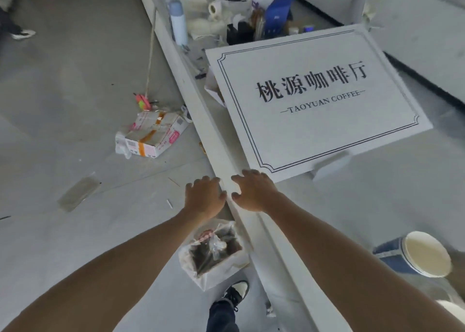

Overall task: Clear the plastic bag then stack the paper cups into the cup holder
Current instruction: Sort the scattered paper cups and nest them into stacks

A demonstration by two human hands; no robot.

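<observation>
My left hand (pixel 204 197) and my right hand (pixel 254 193) reach forward side by side over the edge of a white counter (pixel 357 205), fingers spread, holding nothing. A stack of blue-and-white paper cups (pixel 417 255) lies on its side on the counter at the right, its open cream-coloured mouth facing me. Below my hands, on the floor against the counter, stands a white bin lined with a clear plastic bag (pixel 214 252) that holds dark waste. No cup holder is identifiable in the view.
A large white "TAOYUAN COFFEE" sign board (pixel 319 100) lies flat on the counter. Behind it are a blue-capped bottle (pixel 177 22), a paper roll, blue packets. A taped cardboard box (pixel 153 135) and a broom lie on the grey floor. My shoe (pixel 235 294) is below.
</observation>
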